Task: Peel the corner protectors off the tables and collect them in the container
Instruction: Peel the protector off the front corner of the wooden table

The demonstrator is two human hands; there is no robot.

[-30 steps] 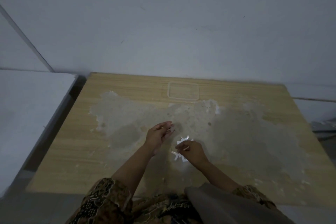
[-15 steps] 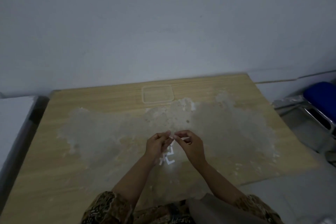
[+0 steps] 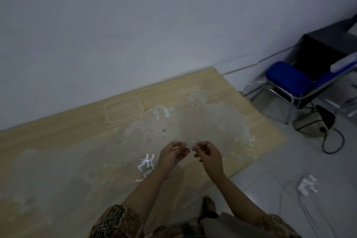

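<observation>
Corner protector: small clear piece, pinched between fingertips of left hand and right hand, held above wooden table. White peeled strips: on the tabletop just left of left hand. Clear container: far table edge, by wall. Blue chair: right, on floor.

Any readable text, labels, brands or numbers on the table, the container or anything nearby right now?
None: no readable text in the dim, blurred head view.
Clear plastic container: no label visible.
White peeled strips on the wooden table: blank.
Blue padded chair: no marking visible.
</observation>
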